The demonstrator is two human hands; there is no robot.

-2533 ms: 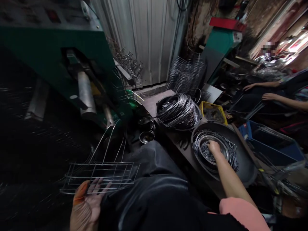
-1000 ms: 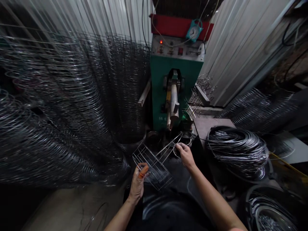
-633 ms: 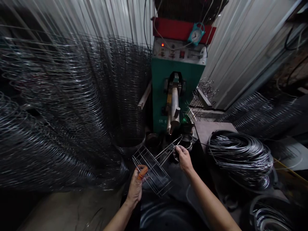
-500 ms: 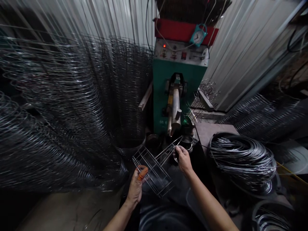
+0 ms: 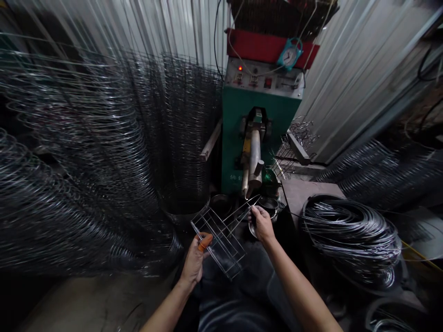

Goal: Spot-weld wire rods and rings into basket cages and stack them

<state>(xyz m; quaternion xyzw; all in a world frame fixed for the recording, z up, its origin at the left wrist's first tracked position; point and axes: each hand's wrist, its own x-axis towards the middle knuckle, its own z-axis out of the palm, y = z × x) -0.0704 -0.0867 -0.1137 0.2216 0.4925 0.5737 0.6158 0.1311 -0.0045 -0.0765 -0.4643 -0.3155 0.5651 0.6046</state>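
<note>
My left hand (image 5: 194,262), its thumb in an orange cover, is closed on the left edge of a wire rack (image 5: 226,246) made of thin crossed metal rods. My right hand (image 5: 262,224) pinches bent wire at the rack's far end; whether it grips the rack or a separate wire, I cannot make out. This wire end reaches the pointed lower tip of the green spot welder (image 5: 230,120), whose thick metal arm (image 5: 255,152) juts towards me. Whether tip and wire touch is too dark to tell. The rack is held tilted above my lap.
Tall stacks of wire rings (image 5: 110,133) fill the left side. To the right, a coil of metal wire (image 5: 349,235) lies beside a flat board (image 5: 311,186). A dark basin (image 5: 183,216) stands left of the welder. A blue clock (image 5: 289,55) hangs on the machine.
The rack has tilted slightly, and its far wire end has come up to the welder's tip. My right hand has shifted a little up. The whole view has moved slightly.
</note>
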